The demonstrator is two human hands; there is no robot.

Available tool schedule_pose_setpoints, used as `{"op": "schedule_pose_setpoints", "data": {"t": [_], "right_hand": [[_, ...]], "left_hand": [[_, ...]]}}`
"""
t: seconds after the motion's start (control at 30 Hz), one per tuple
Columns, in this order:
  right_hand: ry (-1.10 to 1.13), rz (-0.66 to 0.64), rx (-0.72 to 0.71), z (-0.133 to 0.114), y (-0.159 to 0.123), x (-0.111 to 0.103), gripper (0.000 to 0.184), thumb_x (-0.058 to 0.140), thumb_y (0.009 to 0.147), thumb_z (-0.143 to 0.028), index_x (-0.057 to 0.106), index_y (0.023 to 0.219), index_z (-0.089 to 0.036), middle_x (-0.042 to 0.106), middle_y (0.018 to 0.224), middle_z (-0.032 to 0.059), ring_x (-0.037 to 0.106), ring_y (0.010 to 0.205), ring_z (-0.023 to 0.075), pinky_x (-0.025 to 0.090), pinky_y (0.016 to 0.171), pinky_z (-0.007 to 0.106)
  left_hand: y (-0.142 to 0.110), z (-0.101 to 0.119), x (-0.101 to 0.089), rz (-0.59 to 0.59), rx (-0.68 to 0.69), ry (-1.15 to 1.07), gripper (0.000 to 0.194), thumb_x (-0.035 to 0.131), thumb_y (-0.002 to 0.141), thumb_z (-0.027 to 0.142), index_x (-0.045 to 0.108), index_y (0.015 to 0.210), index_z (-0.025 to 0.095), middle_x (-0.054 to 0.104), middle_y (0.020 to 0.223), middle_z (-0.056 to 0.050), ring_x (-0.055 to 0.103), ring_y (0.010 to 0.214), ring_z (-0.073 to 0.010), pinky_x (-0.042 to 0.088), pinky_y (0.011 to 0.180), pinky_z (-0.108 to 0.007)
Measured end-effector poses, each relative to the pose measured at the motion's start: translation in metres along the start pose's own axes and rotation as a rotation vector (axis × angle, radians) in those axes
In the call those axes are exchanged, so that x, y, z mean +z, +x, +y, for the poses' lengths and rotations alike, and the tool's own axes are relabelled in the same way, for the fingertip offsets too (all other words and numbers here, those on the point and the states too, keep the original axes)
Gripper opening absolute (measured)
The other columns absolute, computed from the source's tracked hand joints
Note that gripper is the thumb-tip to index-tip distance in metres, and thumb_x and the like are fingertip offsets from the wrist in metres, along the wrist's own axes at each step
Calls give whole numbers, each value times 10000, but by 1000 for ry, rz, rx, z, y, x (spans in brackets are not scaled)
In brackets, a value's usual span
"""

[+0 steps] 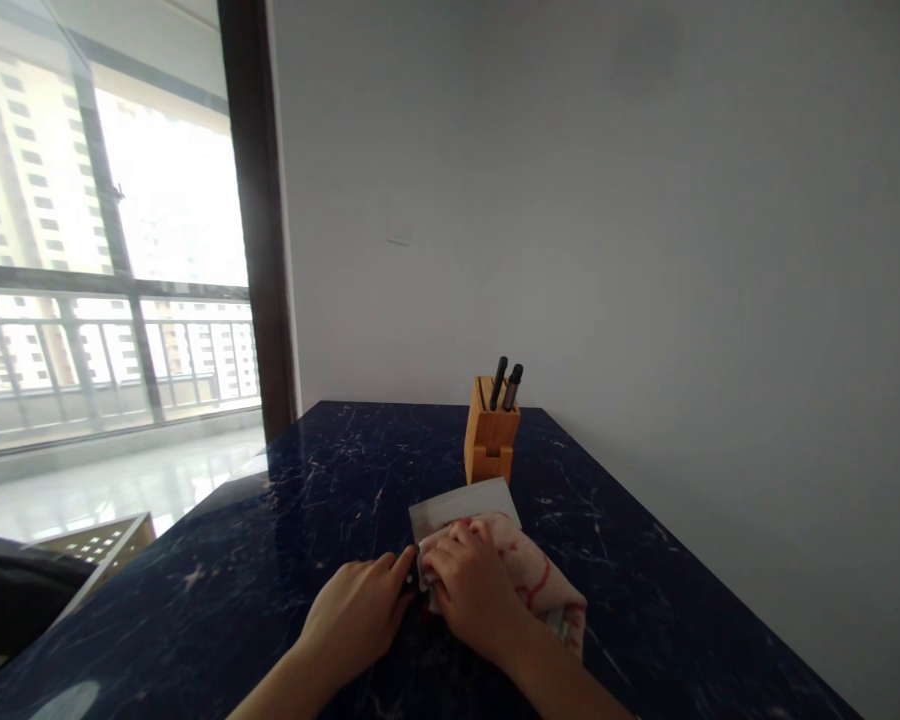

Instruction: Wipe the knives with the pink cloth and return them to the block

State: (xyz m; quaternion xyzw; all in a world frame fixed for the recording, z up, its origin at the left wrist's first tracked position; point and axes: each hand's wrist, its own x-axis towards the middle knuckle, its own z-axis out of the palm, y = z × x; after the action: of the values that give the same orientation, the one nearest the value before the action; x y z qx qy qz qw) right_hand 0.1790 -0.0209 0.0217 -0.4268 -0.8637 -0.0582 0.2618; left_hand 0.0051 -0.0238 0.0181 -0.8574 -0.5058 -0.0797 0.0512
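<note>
A cleaver [461, 503] with a broad metal blade is held low over the table, close in front of the knife block. My left hand [361, 603] is closed round its black handle, most of which the fingers hide. My right hand [471, 580] grips a pale cloth with red markings [536, 565] and presses it against the near side of the blade. The cloth covers the blade's lower part and hangs to the right of my wrist. Where the cloth meets the metal under my fingers is hidden.
A wooden knife block [493, 430] with two dark-handled tools in its slots stands behind the cleaver. The dark blue marbled table [360, 455] runs to the wall [607, 250]. At lower left are a perforated beige piece of furniture [109, 545] and a dark object [19, 600].
</note>
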Motion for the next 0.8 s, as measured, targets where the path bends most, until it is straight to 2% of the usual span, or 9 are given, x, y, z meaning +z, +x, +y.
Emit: {"op": "schedule_pose_setpoints", "data": {"t": [0.27, 0.47, 0.6, 0.7, 0.8], "right_hand": [[32, 15, 22, 2, 1, 1, 89, 543, 734, -175, 560, 801, -233, 617, 881, -9, 449, 888, 192, 253, 860, 381], [82, 186, 130, 0, 3, 3, 158, 512, 770, -133, 548, 888, -232, 601, 918, -2, 457, 924, 190, 263, 877, 365], [66, 295, 121, -1, 4, 0, 183, 498, 793, -145, 543, 957, -213, 598, 932, 19, 465, 925, 200, 265, 886, 371], [26, 343, 124, 2, 5, -3, 189, 470, 816, -149, 543, 979, -210, 602, 921, 18, 472, 902, 198, 264, 888, 375], [-23, 362, 187, 12, 7, -2, 186, 441, 840, -165, 548, 987, -205, 605, 956, 31, 470, 930, 210, 266, 880, 379]], "left_hand": [[-1, -2, -1, 3, 8, -5, 424, 351, 868, 280, 409, 1279, 194, 646, 942, -74, 625, 812, -238, 464, 702, -342], [-1, 7, -8, 7, 69, -9, 390, 354, 871, 269, 438, 1247, 205, 642, 915, -69, 622, 803, -226, 464, 700, -328], [-3, 15, -12, 24, 96, 48, 425, 366, 854, 222, 411, 1275, 183, 639, 927, -83, 614, 800, -231, 465, 700, -346], [-4, 19, -13, 23, 104, 85, 446, 378, 839, 186, 407, 1284, 181, 638, 942, -89, 608, 798, -235, 460, 693, -353], [-3, 19, -13, 16, 96, 72, 443, 391, 843, 205, 408, 1285, 190, 638, 937, -86, 608, 799, -230, 453, 692, -339]]}}
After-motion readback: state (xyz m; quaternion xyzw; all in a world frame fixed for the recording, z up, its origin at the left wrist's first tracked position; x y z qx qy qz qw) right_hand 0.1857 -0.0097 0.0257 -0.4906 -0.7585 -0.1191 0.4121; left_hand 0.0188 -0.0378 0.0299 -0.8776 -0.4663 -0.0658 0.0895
